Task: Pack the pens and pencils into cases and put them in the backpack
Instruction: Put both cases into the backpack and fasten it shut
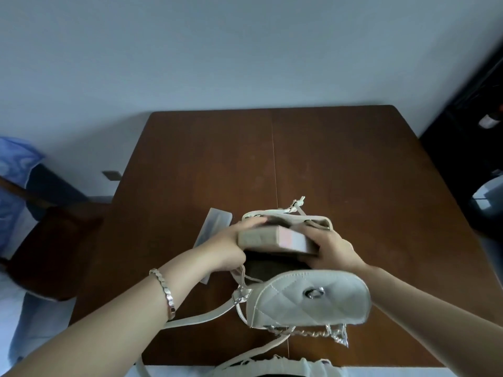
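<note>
On the brown table (340, 164) the white quilted backpack (275, 270) stands with its flap (310, 297) thrown toward the person, baring the mouth. Left hand (231, 246) and right hand (332, 248) each clamp an end of the beige-and-pink case (275, 239), level over that mouth, seemingly to drop it in; a clear case (213, 223) waits just left.

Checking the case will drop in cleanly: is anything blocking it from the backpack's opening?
Nothing visible does. The pencil case, held by the left hand and right hand, sits over the backpack mouth; the flap is folded toward the person.

No text, label, brand or number can be read on anything here.
</note>
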Motion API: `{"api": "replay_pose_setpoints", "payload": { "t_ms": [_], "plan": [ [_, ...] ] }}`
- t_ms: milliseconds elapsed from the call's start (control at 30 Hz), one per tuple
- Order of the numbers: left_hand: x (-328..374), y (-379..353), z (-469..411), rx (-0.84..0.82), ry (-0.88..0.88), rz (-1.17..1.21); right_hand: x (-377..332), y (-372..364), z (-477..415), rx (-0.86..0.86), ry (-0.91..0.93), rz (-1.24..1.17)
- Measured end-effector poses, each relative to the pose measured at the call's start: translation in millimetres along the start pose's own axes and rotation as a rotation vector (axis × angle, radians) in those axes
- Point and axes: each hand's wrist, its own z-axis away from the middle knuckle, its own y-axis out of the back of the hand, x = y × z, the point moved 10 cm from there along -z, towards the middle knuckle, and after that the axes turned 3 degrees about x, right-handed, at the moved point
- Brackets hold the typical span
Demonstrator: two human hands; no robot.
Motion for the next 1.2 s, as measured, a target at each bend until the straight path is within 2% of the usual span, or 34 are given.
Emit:
{"api": "replay_pose_setpoints", "payload": {
  "t_ms": [67,200,300,467,567,700,867,1033,1200],
  "plan": [
    [6.4,-0.5,1.8,-0.021,-0.063,0.064,0.7,-10.4,6.6,-0.139,0.011,0.158],
    [4.3,6.5,1.7,-0.011,-0.071,0.108,2.4,-19.1,-3.3,-0.196,-0.009,0.353],
    [2.5,4.5,1.4,-0.011,-0.053,0.049,6.6,-33.1,-11.4,-0.266,-0.019,0.515],
    [-1.5,-0.7,-0.2,0.021,-0.020,0.031,1.0,-69.8,-23.0,-0.287,0.159,0.800],
    [1.1,-3.7,-1.3,0.030,-0.040,-0.003,2.0,-83.9,-26.8,-0.309,0.182,0.897],
    [2.5,-5.0,-0.9,0.057,-0.047,-0.034,8.2,-97.5,-30.3,-0.410,0.154,0.875],
    [7.2,-8.6,2.7,0.061,-0.054,-0.113,7.2,-90.6,-25.3,-0.361,0.168,0.917],
    [11.8,-24.8,1.7,-0.045,-0.101,-0.036,16.5,-98.8,-28.5,-0.354,0.073,0.909],
    [3.9,-10.8,-5.3,0.042,-0.097,0.082,12.6,-99.2,-26.7,-0.441,0.033,0.932]
  ]
}}
